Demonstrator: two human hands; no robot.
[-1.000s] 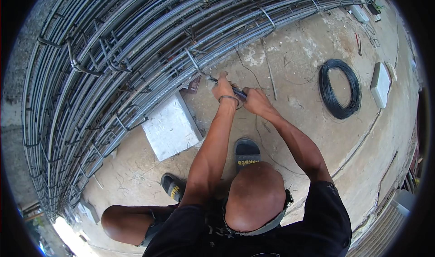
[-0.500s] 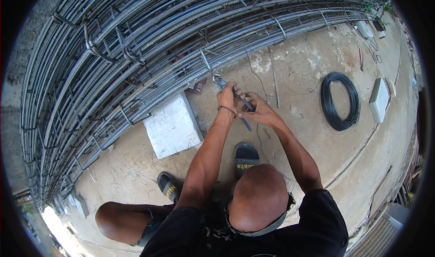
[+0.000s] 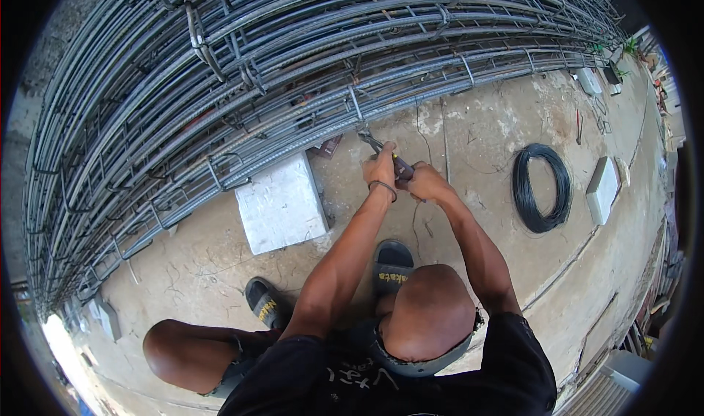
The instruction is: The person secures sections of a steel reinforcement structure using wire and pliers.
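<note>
My left hand (image 3: 380, 167) is closed around the metal pincers (image 3: 372, 141) near their middle. My right hand (image 3: 427, 182) grips the ends of the dark handles (image 3: 402, 169), which lie close together. The pincers' jaws point away from me and reach the lower edge of the steel rebar cages (image 3: 411, 102), beside an upright stirrup. Whether the jaws bite on a wire there is too small to tell. A dark band circles my left wrist.
A white block (image 3: 282, 205) lies left of my hands, against the cages. On the concrete to the right are a coil of black wire (image 3: 521, 189), another white block (image 3: 603, 191) and a thin red-handled tool (image 3: 579, 127). Loose wire pieces are scattered about. My sandalled feet are below.
The pincers' handles were spread apart and have come together. My right hand has shifted down slightly with them. The whole view has also shifted a little.
</note>
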